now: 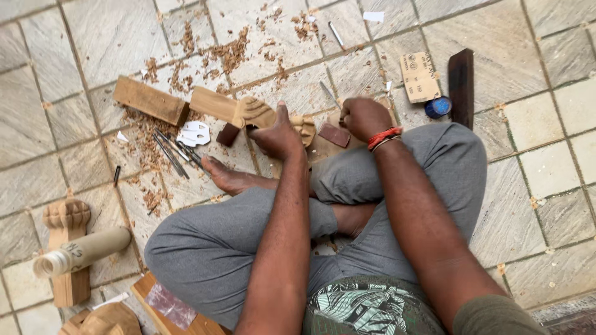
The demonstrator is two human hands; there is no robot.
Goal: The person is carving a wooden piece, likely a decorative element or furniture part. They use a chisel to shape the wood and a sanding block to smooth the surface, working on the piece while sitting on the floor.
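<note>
- The carved wood piece [248,111] lies on the floor [540,167] just ahead of our crossed legs [248,236]; its long axis runs from upper left, where the plain squared end sits, down to the right, where the scalloped carving passes under our hands.
- Our left hand [277,135] rests directly on the carved end, thumb pointing away from us, fingers curled down over the wood; we judge it closed on the piece to steady it.
- Our right hand [363,118] is a closed fist just to the right of the carving. It appears to wrap a slim tool, but we cannot tell what is inside the fist. A red band [384,137] circles that wrist.
- The piece therefore lies left of and slightly beyond the right hand, and under the left, which is the nearer of the two.
- A small dark block [334,134] sits between the two hands, close to the carving.
- Left of the piece: a plain wood block [151,100], a white template [195,133], thin chisels [177,154], scattered shavings [230,53].
- Right, well apart: sandpaper [419,76], a blue lid [438,107], a dark slat [461,87].
</note>
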